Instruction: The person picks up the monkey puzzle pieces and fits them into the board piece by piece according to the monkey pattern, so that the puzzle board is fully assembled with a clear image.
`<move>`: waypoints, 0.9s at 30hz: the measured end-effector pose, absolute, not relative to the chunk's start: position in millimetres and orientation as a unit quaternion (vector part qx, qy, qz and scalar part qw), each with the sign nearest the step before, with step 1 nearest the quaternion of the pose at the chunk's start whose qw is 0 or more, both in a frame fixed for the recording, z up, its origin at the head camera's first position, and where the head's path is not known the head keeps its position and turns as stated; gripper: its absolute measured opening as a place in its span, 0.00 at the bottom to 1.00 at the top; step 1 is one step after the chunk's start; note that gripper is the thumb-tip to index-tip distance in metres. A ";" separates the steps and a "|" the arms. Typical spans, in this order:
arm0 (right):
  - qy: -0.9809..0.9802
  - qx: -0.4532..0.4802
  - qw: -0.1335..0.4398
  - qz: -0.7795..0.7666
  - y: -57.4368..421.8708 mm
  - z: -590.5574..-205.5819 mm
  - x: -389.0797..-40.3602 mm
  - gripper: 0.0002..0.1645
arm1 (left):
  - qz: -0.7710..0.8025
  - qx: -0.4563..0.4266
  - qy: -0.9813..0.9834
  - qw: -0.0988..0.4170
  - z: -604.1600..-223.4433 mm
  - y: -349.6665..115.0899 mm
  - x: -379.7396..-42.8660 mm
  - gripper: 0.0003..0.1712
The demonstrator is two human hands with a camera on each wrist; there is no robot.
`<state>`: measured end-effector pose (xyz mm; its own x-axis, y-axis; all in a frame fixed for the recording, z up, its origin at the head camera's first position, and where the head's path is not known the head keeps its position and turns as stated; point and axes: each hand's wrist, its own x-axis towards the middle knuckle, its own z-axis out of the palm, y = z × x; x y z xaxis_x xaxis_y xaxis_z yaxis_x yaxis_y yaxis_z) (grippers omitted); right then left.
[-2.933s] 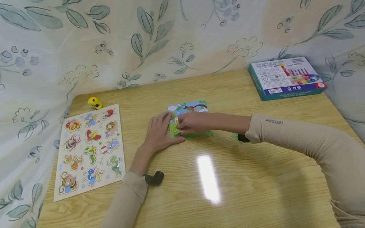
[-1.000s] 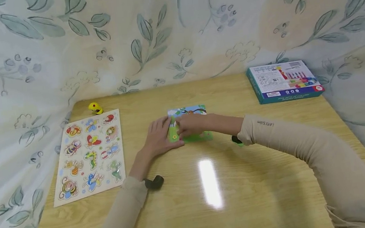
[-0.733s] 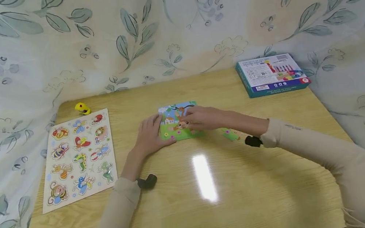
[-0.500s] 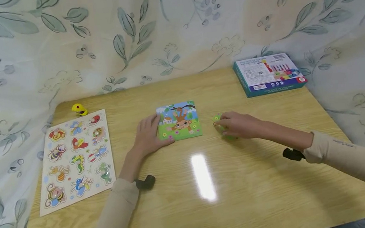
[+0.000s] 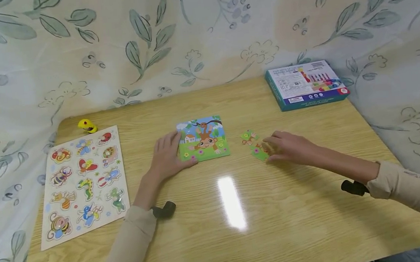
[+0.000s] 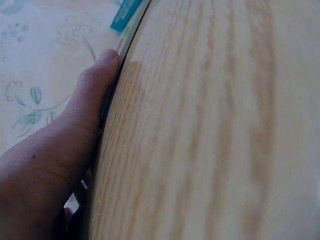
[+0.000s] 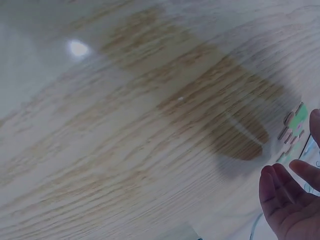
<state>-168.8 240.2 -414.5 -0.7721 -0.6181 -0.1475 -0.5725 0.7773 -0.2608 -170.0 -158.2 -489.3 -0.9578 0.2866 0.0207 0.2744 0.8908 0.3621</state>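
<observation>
A square monkey jigsaw puzzle (image 5: 204, 142) lies on the table in the head view. My left hand (image 5: 165, 158) rests against its left side, with the thumb along the lower edge. In the left wrist view, the thumb of that left hand (image 6: 65, 130) stretches along the table edge-on. To the right of the puzzle lie two loose green puzzle pieces (image 5: 259, 153). My right hand (image 5: 289, 146) is close over the right-hand piece, its fingers loosely bent. Seen from the right wrist, the right hand (image 7: 290, 200) holds nothing visible, with puzzle pieces (image 7: 298, 120) just beyond.
A wooden board with insect pictures (image 5: 82, 187) lies at the left, with a small yellow toy (image 5: 88, 126) behind it. At the back right sits a flat teal box (image 5: 308, 85). A patterned cloth (image 5: 200, 35) hangs behind the table (image 5: 280, 234).
My right hand has left the puzzle and moved right to the loose pieces, uncovering the whole monkey picture. The left hand keeps its place. The head view has shifted slightly.
</observation>
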 end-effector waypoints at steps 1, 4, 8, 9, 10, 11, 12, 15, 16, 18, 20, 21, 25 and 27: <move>0.936 -0.319 0.113 -0.101 239.2 -414.6 -169.7 0.37 | 0.184 0.145 0.972 0.015 -489.5 -158.4 -171.2 0.65; 0.936 -0.316 0.115 -0.103 235.3 -414.5 -172.4 0.36 | 0.184 0.150 0.971 0.010 -490.1 -158.7 -174.9 0.65; 0.934 -0.321 0.123 -0.097 228.7 -417.4 -175.4 0.32 | 0.184 0.149 0.971 0.003 -492.2 -158.6 -176.4 0.66; 0.933 -0.323 0.126 -0.095 226.8 -418.8 -175.5 0.31 | 0.185 0.148 0.972 0.003 -492.9 -158.6 -175.5 0.66; 0.931 -0.327 0.130 -0.094 225.0 -420.5 -175.5 0.30 | 0.184 0.145 0.972 0.003 -493.9 -158.9 -174.4 0.66; 0.930 -0.329 0.136 -0.093 223.3 -422.2 -175.1 0.28 | 0.182 0.143 0.973 0.004 -495.2 -159.2 -173.1 0.66; 0.929 -0.331 0.139 -0.091 221.8 -423.9 -174.4 0.28 | 0.180 0.143 0.973 0.005 -496.4 -159.5 -171.4 0.66; 0.923 -0.347 0.141 -0.092 218.8 -428.6 -170.4 0.27 | 0.177 0.142 0.974 0.013 -499.8 -159.3 -165.1 0.66; 0.919 -0.357 0.138 -0.092 217.9 -429.6 -169.1 0.26 | 0.178 0.143 0.974 0.013 -500.2 -159.3 -163.7 0.65; 0.913 -0.377 0.128 -0.092 216.2 -430.8 -166.8 0.25 | 0.177 0.144 0.974 0.013 -499.7 -159.3 -162.0 0.65; 0.907 -0.395 0.117 -0.092 214.8 -431.0 -165.1 0.25 | 0.174 0.144 0.974 0.011 -498.2 -159.2 -162.1 0.64; 0.905 -0.401 0.111 -0.089 214.5 -431.1 -164.6 0.25 | 0.173 0.145 0.974 0.010 -497.3 -158.9 -162.7 0.64; 0.907 -0.404 0.092 -0.078 214.0 -430.8 -165.3 0.28 | 0.168 0.150 0.974 0.007 -492.8 -158.1 -166.2 0.64; 0.907 -0.407 0.078 -0.075 214.5 -430.3 -167.5 0.29 | 0.168 0.152 0.974 0.003 -490.5 -157.8 -168.9 0.64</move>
